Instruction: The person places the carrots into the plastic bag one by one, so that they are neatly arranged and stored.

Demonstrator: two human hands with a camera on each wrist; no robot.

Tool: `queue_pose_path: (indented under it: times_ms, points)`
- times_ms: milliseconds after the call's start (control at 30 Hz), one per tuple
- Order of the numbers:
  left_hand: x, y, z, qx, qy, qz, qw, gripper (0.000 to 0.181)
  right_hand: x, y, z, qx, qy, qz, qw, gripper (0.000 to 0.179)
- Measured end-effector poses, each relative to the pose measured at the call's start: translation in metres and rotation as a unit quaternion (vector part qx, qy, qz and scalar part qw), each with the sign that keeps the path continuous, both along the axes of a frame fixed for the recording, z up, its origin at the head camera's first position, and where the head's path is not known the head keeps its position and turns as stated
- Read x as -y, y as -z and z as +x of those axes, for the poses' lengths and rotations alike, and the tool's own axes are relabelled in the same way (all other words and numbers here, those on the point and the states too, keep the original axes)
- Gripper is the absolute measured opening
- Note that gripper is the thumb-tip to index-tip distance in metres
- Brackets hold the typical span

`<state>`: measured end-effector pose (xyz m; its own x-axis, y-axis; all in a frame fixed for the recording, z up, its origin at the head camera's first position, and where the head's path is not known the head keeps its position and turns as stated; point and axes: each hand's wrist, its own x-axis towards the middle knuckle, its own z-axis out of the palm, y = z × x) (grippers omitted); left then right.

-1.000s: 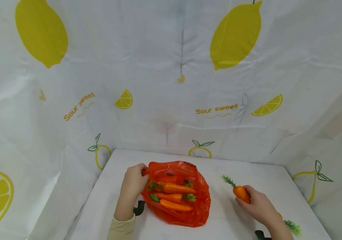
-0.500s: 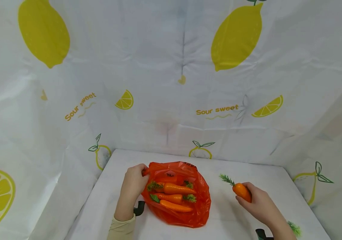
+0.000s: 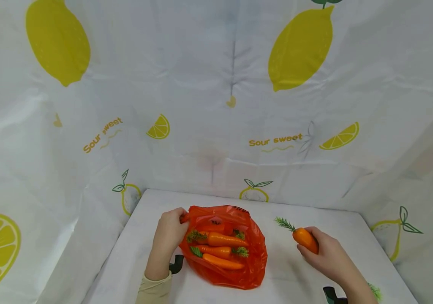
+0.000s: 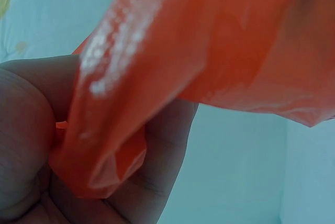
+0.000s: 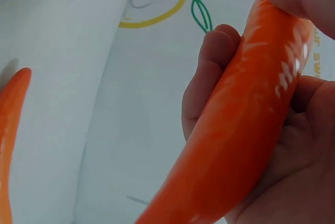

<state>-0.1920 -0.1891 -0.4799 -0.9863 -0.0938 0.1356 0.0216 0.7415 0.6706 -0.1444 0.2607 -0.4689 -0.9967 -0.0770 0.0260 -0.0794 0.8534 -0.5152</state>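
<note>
A red plastic bag [image 3: 254, 270] lies on the white table with several carrots [image 3: 225, 240] on or in it, their green tops pointing different ways. At its left edge, my left hand [image 3: 170, 230] grips a gathered bit of the bag; in the left wrist view the twisted red film [image 4: 120, 93] runs between thumb and fingers. To the right of the bag, my right hand [image 3: 324, 253] holds another carrot [image 3: 305, 240] above the table, its leafy top toward the bag. The right wrist view shows that carrot [image 5: 235, 114] lying across the palm, with thumb and fingers around it.
Beyond my right forearm, a green carrot top [image 3: 375, 291] shows; an orange carrot tip [image 5: 13, 103] lies at the left of the right wrist view. A lemon-print sheet [image 3: 201, 126] stands behind the table. Black wrist camera parts [image 3: 176, 264] sit beside the wrists.
My right hand has risen slightly in the head view, with its carrot shifting a little left toward the bag. My left hand and the bag have barely moved.
</note>
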Motion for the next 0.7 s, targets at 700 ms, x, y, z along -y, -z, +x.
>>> queue_pose_path:
  times_ms: [700]
  points:
    - [0.001, 0.001, -0.001, -0.007, 0.003, 0.002, 1.0, 0.01, 0.042, -0.02, -0.011, -0.027, -0.049, -0.015, 0.9983, 0.046]
